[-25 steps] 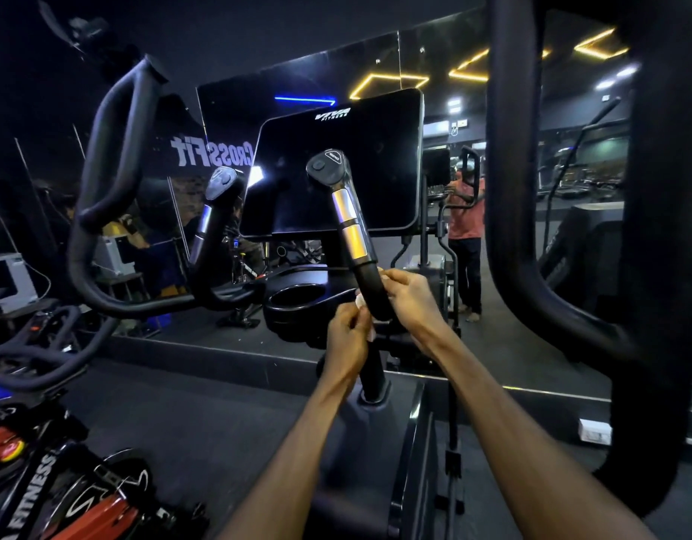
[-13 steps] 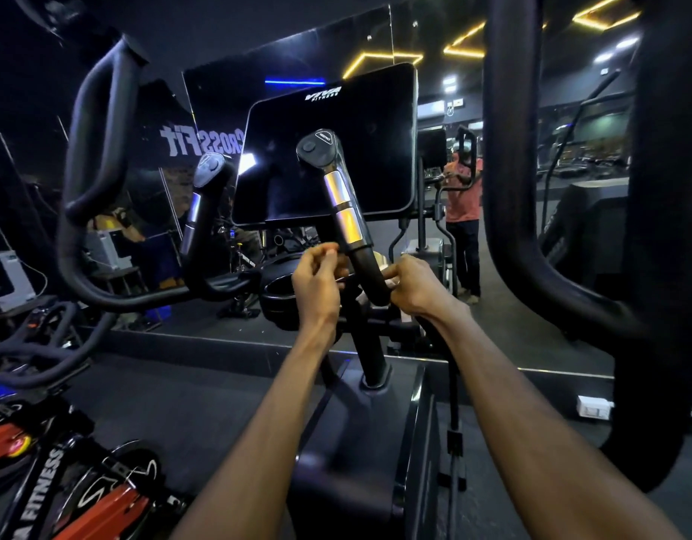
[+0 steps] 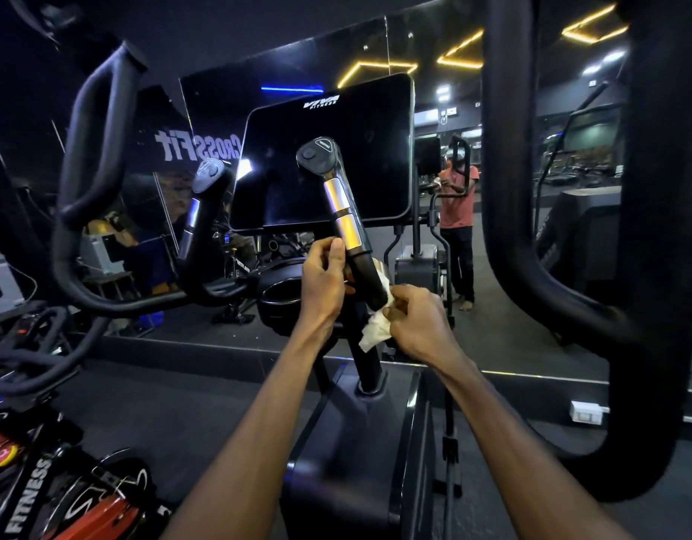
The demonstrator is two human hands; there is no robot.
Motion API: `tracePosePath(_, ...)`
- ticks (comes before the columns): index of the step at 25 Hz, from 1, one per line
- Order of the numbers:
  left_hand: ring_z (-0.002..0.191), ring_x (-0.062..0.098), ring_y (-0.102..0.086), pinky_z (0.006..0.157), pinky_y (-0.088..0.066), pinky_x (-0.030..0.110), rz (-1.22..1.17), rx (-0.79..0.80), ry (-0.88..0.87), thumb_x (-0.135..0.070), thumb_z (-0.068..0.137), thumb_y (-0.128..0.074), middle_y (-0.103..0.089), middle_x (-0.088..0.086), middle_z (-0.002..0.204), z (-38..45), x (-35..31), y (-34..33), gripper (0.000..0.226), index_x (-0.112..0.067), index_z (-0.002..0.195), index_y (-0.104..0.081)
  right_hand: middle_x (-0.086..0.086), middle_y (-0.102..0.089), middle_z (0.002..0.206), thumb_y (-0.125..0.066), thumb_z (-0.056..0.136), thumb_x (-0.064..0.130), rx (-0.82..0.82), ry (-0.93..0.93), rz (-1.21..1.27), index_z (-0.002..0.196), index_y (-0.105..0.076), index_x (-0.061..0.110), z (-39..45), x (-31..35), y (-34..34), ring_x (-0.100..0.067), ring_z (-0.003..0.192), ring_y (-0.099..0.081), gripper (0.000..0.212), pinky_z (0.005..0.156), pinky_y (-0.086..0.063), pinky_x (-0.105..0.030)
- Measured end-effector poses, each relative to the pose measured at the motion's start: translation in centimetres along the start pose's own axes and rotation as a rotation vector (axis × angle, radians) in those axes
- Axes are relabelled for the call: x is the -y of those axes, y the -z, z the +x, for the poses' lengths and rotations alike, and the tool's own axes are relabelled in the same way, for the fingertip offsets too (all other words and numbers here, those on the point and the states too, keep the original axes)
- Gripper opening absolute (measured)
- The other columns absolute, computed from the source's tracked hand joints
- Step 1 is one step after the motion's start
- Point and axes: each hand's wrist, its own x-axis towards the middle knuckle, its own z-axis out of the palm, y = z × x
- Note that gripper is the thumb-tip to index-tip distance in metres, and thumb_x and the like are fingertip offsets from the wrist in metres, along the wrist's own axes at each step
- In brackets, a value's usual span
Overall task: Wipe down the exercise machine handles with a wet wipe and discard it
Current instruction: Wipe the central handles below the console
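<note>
Wipe [image 3: 375, 329] now dangling below handle [image 3: 346, 216]

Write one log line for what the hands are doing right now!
step: wiping handle | left hand: at handle | right hand: gripping wet wipe | discard: not yet

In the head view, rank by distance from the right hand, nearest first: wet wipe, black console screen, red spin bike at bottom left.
From the right hand:
1. Wet wipe: pinched in that hand, against the handle's lower grip.
2. Console screen: above and behind the handle.
3. Red spin bike: bottom left corner, across the floor.
</note>
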Motion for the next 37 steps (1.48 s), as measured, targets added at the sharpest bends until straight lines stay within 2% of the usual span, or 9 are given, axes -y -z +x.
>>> tracePosePath(2, 0.081, 0.031, -0.059, 0.068, -0.052, 0.050, -0.020, -0.011, 0.006, -0.028, 0.105, -0.043, -0.061, 0.019, 0.092, -0.3, 0.0, -0.3, 0.015, -0.021, 0.099, -0.055, -0.005, -0.069, 0.086, -0.060, 0.085, 0.005, 0.051, -0.035, -0.032, 0.094, -0.072, 0.013, 0.0, 0.4, 0.1, -0.019, 0.080, -0.064, 0.017, 0.071, -0.048, -0.028)
tracePosePath(6, 0.079, 0.030, -0.057, 0.067, -0.047, 0.045, -0.029, -0.015, 0.026, -0.029, 0.104, -0.045, -0.060, 0.018, 0.089, -0.4, -0.2, -0.3, 0.015, -0.022, 0.096, -0.056, 0.010, -0.056, 0.066, -0.059, 0.089, 0.002, -0.132, 0.053, 0.069, 0.068, -0.057, 0.013, -1.3, 1.9, -0.3, 0.000, 0.062, -0.054, 0.024, 0.058, -0.037, -0.006)
tracePosePath(12, 0.074, 0.024, -0.062, 0.063, -0.050, 0.037, 0.015, 0.019, 0.076, -0.033, 0.102, -0.050, -0.065, 0.013, 0.088, -0.5, -0.7, 0.4, 0.016, -0.021, 0.093, -0.058, 0.004, -0.058, 0.071, -0.065, 0.091, 0.006, -0.308, 0.059, 0.273, 0.078, -0.068, 0.004, -2.5, 3.9, -1.1, -0.011, 0.066, -0.052, 0.013, 0.060, -0.035, -0.009)
tracePosePath(15, 0.072, 0.023, -0.061, 0.063, -0.051, 0.039, 0.047, 0.055, 0.093, -0.028, 0.100, -0.053, -0.065, 0.010, 0.087, -0.1, -1.1, 1.1, 0.012, -0.021, 0.093, -0.060, -0.003, -0.066, 0.076, -0.068, 0.091, 0.012, -0.422, 0.139, 0.241, 0.088, -0.073, 0.003, -0.8, 6.1, -0.9, -0.015, 0.069, -0.059, 0.010, 0.064, -0.046, -0.023)
tracePosePath(24, 0.063, 0.019, -0.056, 0.056, -0.045, 0.036, 0.235, 0.133, 0.111, -0.046, 0.078, -0.071, -0.063, 0.005, 0.073, -1.4, -0.5, 2.2, 0.029, -0.019, 0.079, -0.061, -0.010, -0.070, 0.078, -0.065, 0.092, 0.021, -0.425, 0.122, 0.089, 0.091, -0.068, 0.005, 0.4, 6.7, -0.8, -0.026, 0.070, -0.066, 0.016, 0.060, -0.052, -0.034)
tracePosePath(26, 0.062, 0.022, -0.051, 0.060, -0.041, 0.040, 0.207, 0.087, 0.133, -0.043, 0.073, -0.070, -0.058, 0.001, 0.063, -1.0, -1.0, 2.1, 0.022, -0.023, 0.068, -0.062, -0.012, -0.071, 0.082, -0.063, 0.093, 0.030, -0.434, 0.138, 0.010, 0.096, -0.065, 0.007, 0.4, 6.9, -0.6, -0.031, 0.075, -0.068, 0.023, 0.065, -0.054, -0.042)
tracePosePath(29, 0.065, 0.013, -0.056, 0.068, -0.050, 0.038, 0.300, -0.001, 0.070, -0.028, 0.075, -0.070, -0.059, -0.009, 0.058, -1.0, -1.3, 2.0, 0.008, -0.026, 0.068, -0.068, -0.008, -0.070, 0.087, -0.061, 0.094, 0.044, -0.423, 0.224, -0.035, 0.101, -0.066, 0.010, -1.9, 5.8, -0.8, -0.026, 0.077, -0.064, 0.035, 0.064, -0.045, -0.033)
tracePosePath(32, 0.065, 0.010, -0.063, 0.069, -0.057, 0.036, 0.356, -0.183, -0.026, -0.020, 0.083, -0.070, -0.066, -0.005, 0.065, -2.3, -1.2, 1.1, 0.007, -0.022, 0.076, -0.070, -0.008, -0.062, 0.093, -0.068, 0.091, 0.029, -0.416, 0.189, 0.065, 0.111, -0.071, 0.011, -2.0, 5.8, -0.4, -0.021, 0.084, -0.056, 0.027, 0.073, -0.050, -0.037)
tracePosePath(37, 0.072, 0.015, -0.068, 0.073, -0.060, 0.035, 0.063, -0.475, 0.115, -0.023, 0.091, -0.066, -0.068, -0.007, 0.074, -3.0, -1.1, -1.3, 0.017, -0.028, 0.075, -0.064, -0.007, -0.070, 0.104, -0.064, 0.085, 0.003, -0.499, 0.012, 0.394, 0.116, -0.070, 0.011, -1.6, 6.2, 0.3, -0.020, 0.091, -0.067, 0.032, 0.087, -0.055, -0.041)
